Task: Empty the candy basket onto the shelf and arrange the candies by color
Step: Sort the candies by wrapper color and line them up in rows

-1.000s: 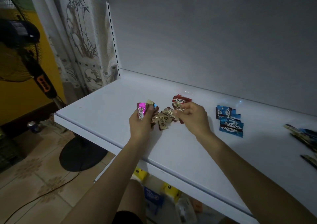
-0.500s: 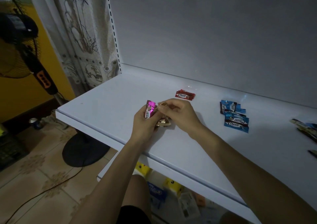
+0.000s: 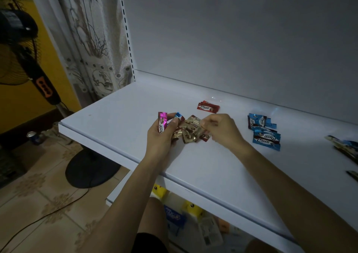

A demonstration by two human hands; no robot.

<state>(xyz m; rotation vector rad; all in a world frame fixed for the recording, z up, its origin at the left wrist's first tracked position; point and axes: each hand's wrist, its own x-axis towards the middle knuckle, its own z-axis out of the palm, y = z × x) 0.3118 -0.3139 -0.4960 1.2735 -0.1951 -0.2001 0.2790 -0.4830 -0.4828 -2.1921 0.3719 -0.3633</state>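
My left hand (image 3: 160, 136) grips a fanned bunch of wrapped candies over the white shelf (image 3: 120, 113): a pink candy (image 3: 162, 124) at the left, a blue-tipped one (image 3: 177, 115) behind my thumb, and several gold candies (image 3: 190, 130). Just to the right, my right hand (image 3: 222, 130) pinches the right edge of that bunch, where a red wrapper corner (image 3: 205, 137) shows. A red candy (image 3: 208, 107) lies alone on the shelf behind my hands. Several blue candies (image 3: 264, 132) lie grouped to the right. The basket is not in view.
Dark and mixed wrappers (image 3: 346, 146) lie at the shelf's right edge. A standing fan (image 3: 38, 82) with a round base (image 3: 91, 167) stands on the tiled floor at left, near a can (image 3: 34, 137). Packages (image 3: 186, 218) sit on a lower shelf.
The bunch in my left hand has fanned out again, showing the gold candies. My right hand moved slightly right along the bunch's edge. The red candy stays on the shelf.
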